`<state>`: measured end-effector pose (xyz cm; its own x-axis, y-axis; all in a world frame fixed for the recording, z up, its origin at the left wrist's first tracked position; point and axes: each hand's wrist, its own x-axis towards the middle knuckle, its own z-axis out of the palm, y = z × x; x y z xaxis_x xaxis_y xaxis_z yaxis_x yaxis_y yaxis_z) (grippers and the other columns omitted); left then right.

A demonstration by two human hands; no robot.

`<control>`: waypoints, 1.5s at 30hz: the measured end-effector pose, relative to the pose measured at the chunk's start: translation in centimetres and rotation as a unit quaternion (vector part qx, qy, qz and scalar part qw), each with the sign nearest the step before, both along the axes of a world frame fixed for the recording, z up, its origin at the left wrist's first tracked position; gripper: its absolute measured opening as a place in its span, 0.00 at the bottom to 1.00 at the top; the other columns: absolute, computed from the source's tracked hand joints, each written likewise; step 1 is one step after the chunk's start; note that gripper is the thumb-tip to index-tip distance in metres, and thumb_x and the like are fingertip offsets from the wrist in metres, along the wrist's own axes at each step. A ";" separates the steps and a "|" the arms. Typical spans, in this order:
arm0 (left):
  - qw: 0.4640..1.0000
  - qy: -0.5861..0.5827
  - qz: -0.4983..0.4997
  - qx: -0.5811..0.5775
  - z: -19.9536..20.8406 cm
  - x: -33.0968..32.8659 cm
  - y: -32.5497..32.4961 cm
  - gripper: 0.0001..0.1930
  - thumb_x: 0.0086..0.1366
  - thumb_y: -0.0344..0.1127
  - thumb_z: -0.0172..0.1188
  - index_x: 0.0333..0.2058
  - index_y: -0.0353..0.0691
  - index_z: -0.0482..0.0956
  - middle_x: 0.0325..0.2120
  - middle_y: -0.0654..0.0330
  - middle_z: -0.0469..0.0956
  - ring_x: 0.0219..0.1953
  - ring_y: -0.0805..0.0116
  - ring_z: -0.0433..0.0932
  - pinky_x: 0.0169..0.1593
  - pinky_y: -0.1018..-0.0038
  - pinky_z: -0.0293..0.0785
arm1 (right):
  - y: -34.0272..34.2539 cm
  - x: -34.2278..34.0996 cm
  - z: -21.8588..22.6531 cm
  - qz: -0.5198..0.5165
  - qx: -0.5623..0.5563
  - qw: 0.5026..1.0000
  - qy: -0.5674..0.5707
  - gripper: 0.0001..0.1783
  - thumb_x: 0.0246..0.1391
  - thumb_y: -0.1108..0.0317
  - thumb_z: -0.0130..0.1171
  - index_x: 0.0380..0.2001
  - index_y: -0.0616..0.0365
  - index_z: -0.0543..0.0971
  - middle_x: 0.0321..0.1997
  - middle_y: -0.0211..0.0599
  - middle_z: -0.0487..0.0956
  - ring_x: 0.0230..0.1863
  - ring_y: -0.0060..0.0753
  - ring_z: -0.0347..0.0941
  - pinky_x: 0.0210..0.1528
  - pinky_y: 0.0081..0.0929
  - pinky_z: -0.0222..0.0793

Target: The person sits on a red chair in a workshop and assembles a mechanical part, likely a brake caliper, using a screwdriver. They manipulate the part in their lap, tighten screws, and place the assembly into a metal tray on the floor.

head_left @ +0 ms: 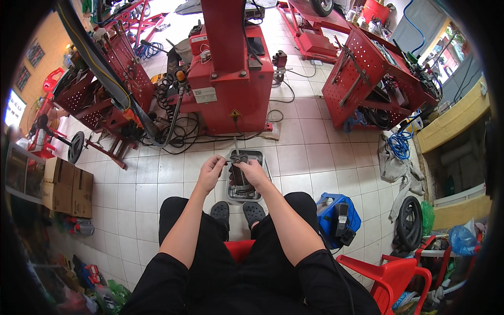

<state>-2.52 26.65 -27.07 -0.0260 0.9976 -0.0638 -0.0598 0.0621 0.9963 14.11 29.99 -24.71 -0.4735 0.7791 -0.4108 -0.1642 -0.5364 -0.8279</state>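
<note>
My right hand [253, 174] is closed on a dark metal mechanical part [239, 157] with a thin shaft standing up from it. To its left, my left hand [211, 172] has thumb and fingers pinched together close to the part; a small dark thing seems to be at the fingertips, too small to name. Both hands are over a shallow metal tray [244, 199] on the floor, just beyond my feet. Inside the tray lie dark, greasy-looking metal parts [242, 190], partly covered by my right hand.
Ahead stands a red machine [231, 100] with cables and hoses around its base. Red perforated tool carts [346, 79] flank it. Right of my legs is a blue container [338, 220] with a black device; a red plastic chair [394, 283] stands behind it. Cardboard boxes [67, 188] are at left.
</note>
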 end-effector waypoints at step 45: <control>0.992 -0.102 0.016 -0.067 1.0 0.7 -0.2 0.16 0.69 0.45 0.43 0.23 0.46 0.64 0.12 0.73 0.56 0.13 0.83 0.52 0.16 0.82 0.45 | 0.0 -0.1 -0.5 -0.009 0.020 1.000 0.006 0.13 0.54 0.65 0.51 0.31 0.66 0.76 0.24 0.42 0.79 0.21 0.35 0.77 0.22 0.27 0.71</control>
<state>-1.80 26.42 -26.02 -0.0304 0.9786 -0.2036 -0.2641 0.1886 0.9459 14.02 30.01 -25.24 -0.4628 0.8040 -0.3733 -0.1833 -0.4988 -0.8471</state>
